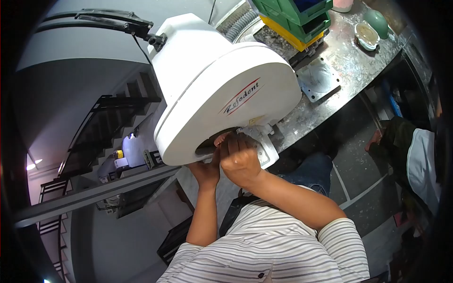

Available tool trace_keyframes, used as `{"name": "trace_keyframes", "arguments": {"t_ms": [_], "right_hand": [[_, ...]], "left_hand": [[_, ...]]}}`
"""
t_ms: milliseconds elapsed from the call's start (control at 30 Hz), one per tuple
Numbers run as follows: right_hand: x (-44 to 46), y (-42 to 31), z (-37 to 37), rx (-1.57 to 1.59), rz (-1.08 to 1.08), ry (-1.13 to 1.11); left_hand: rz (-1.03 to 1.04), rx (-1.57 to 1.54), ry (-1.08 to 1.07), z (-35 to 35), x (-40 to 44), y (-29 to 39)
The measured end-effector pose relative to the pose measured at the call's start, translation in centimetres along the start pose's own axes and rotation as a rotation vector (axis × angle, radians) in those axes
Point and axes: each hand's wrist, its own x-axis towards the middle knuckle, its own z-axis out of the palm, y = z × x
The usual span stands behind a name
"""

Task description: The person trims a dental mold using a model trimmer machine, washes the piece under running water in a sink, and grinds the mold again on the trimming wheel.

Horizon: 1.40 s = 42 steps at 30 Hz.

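A large white rounded machine with dark and red lettering on its front stands before me. Both my hands are together at the dark opening in its lower face. My right hand has its fingers curled and closed at the opening's edge. Below and left of it, my left hand reaches up, bent at the wrist, its fingers largely hidden by the right hand and the machine. A small pinkish shape shows at the fingertips; I cannot tell whether it is a finger or a held piece. A white ledge juts out beside my right hand.
Green stacking bins stand at the back of the metal worktop. A square metal plate lies on it, with a white bowl and a green rounded object farther right. Another person is at the right edge.
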Motion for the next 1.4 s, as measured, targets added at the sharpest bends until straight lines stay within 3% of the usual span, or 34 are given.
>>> {"name": "trace_keyframes", "arguments": {"t_ms": [267,900,967,1400], "right_hand": [[0.4,0.9,0.0,0.192,0.053,0.045],[0.7,0.4,-0.4,0.066,0.162,0.038],[0.5,0.3,0.1,0.050,0.150,0.022],[0.1,0.7,1.2,0.129,0.137,-0.074]], "left_hand": [[-0.043,-0.116,0.006,0.7,0.4,1.5],[0.029,-0.020,0.025,0.7,0.8,2.6],[-0.077,0.014,-0.057,0.1,0.2,1.0],[0.051,0.001,0.023,0.3,0.3,0.5]]}}
